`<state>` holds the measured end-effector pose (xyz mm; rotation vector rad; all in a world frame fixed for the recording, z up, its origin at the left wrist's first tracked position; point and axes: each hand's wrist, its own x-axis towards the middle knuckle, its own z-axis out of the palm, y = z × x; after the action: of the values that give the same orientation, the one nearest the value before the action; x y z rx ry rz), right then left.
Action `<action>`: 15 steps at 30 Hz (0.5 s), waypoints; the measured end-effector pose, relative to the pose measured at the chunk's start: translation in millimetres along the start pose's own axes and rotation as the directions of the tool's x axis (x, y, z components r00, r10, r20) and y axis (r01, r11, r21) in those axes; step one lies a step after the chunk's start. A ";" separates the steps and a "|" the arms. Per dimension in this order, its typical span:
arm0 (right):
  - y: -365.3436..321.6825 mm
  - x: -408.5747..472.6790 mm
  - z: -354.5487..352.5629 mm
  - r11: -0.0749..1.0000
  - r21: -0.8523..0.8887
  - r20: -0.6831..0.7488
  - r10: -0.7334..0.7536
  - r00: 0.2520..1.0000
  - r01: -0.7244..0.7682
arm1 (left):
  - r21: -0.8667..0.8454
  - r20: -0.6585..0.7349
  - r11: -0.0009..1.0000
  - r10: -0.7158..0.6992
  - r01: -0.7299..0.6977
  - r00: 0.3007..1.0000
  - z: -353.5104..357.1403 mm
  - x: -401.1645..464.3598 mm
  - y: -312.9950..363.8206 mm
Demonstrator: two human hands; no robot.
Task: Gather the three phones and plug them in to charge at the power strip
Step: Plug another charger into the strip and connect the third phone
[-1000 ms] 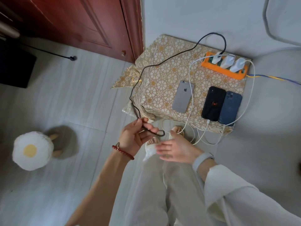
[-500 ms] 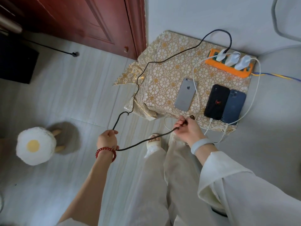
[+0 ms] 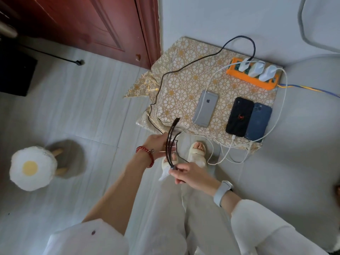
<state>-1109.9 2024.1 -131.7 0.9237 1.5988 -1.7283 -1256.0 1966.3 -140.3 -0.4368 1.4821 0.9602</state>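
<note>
Above pale floor tiles [image 3: 77, 111], both hands' grips pinch the folded black cable [image 3: 170, 144]: left hand [image 3: 156, 144], right hand [image 3: 185, 174].

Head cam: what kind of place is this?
Probably a room in a home: a red wooden door, a fried-egg plush stool on the pale floor, and slippers on the person's feet.

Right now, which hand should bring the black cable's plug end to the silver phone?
Probably the right hand: it pinches the black cable nearest its free end and sits closer to the silver phone. The left hand only holds the folded loops.
</note>
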 end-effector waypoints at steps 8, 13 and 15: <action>6.7 5.3 -21.0 0.984 0.174 -0.120 0.061 0.991 -0.039 | -0.104 0.122 0.980 0.179 -0.167 0.976 2.2 -5.7 -16.5; -8.8 13.1 -40.6 0.850 0.511 -0.345 0.069 0.936 0.125 | 0.056 0.288 0.974 0.193 -0.218 0.938 -0.2 -14.5 -25.7; -16.4 14.6 -46.0 0.798 0.572 -0.386 0.060 0.920 0.188 | 0.108 0.328 0.969 0.175 -0.221 0.928 1.7 -15.5 -27.6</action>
<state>-1127.5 2071.8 -135.5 1.6214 1.3099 -2.2731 -1231.4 1947.5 -133.8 -0.0226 1.3051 1.0217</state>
